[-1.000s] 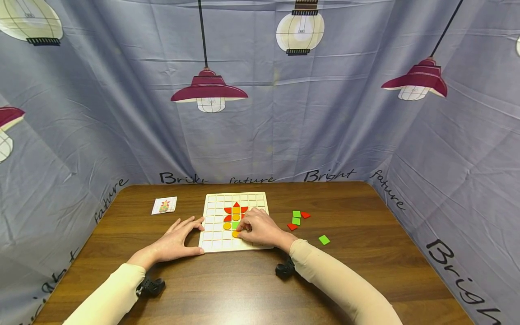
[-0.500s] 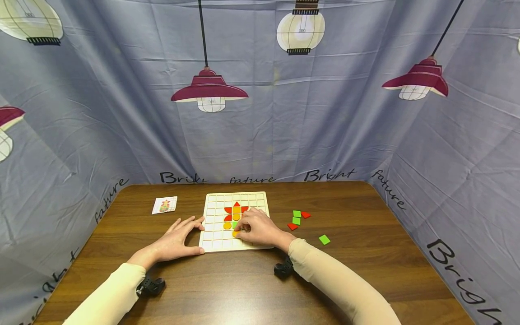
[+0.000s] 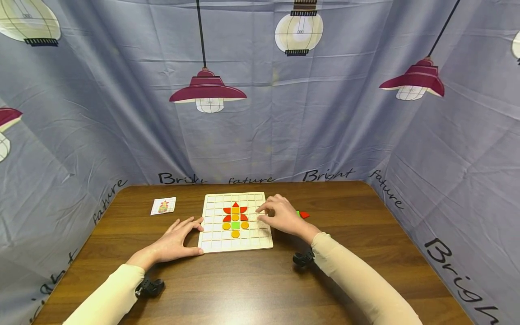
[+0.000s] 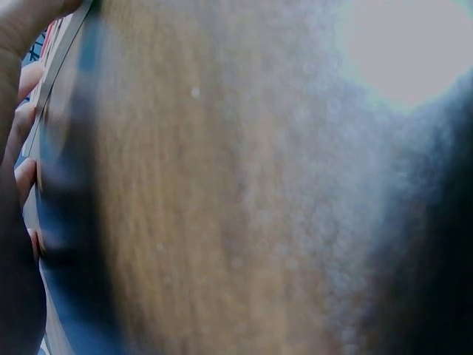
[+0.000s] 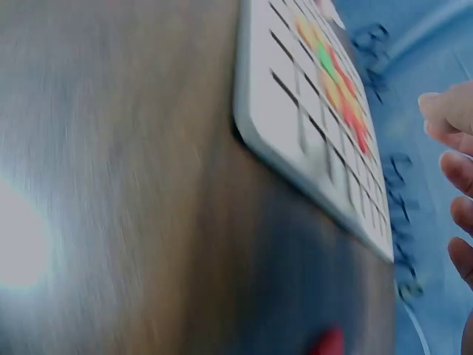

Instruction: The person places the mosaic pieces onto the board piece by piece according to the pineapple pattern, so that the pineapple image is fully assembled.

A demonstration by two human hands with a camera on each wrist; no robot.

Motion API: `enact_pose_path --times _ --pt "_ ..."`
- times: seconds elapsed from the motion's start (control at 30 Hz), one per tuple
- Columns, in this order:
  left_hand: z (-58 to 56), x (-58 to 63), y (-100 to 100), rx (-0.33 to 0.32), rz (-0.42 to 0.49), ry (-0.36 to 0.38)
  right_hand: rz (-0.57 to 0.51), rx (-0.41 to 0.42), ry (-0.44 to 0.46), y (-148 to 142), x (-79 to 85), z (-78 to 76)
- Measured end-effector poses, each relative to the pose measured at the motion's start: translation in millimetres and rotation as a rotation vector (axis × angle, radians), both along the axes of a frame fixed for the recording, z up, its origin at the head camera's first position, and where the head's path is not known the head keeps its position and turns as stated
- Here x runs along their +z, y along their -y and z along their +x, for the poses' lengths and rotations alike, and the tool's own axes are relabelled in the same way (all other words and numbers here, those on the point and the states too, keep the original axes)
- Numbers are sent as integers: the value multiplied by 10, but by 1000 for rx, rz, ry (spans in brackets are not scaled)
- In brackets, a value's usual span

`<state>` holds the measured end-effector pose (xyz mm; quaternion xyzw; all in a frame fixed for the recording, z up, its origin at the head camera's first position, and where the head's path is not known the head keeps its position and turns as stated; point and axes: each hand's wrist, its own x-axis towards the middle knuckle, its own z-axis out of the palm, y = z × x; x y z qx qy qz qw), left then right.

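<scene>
A pale grid board (image 3: 257, 243) lies on the table, with red, orange-yellow and green pieces set in its middle squares. Lowest among them is a yellow disc (image 3: 235, 234); a green square (image 3: 235, 225) sits one row above it. At the board's left edge my left hand (image 3: 172, 242) rests with spread fingers and thumb touching the rim. My right hand (image 3: 286, 219) hovers over the board's right edge, thumb and index finger apart, nothing visible between them. The right wrist view is blurred; the board (image 5: 295, 159) and loosely bent fingers (image 5: 460, 171) show there.
Right of the board, a red piece (image 3: 304, 215) and part of a green one (image 3: 298, 212) show past my right hand, which hides other loose pieces with the forearm. A small card (image 3: 163, 206) printed with a pineapple-like pattern lies at the back left.
My right hand has let go of the yellow disc and moved right, off the pattern, uncovering a yellow disc and red pieces on its right side. The left hand stays at the board's edge.
</scene>
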<state>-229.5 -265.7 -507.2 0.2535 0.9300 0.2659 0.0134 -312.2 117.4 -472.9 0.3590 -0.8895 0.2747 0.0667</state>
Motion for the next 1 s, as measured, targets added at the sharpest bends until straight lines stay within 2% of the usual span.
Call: enact_pose_path --times 0.23,0.5,0.73,1.0 --pt "10 -3 10 0 3 -3 -49 -81 -13 -478 61 -81" --pt "9 -2 -8 2 0 -7 -20 -141 3 -856 28 -78" --pt "9 1 -7 -5 7 -6 8 -204 29 -1087 -100 -63" --pt "13 0 -7 -4 12 -8 70 -217 38 -1196 -196 -61"
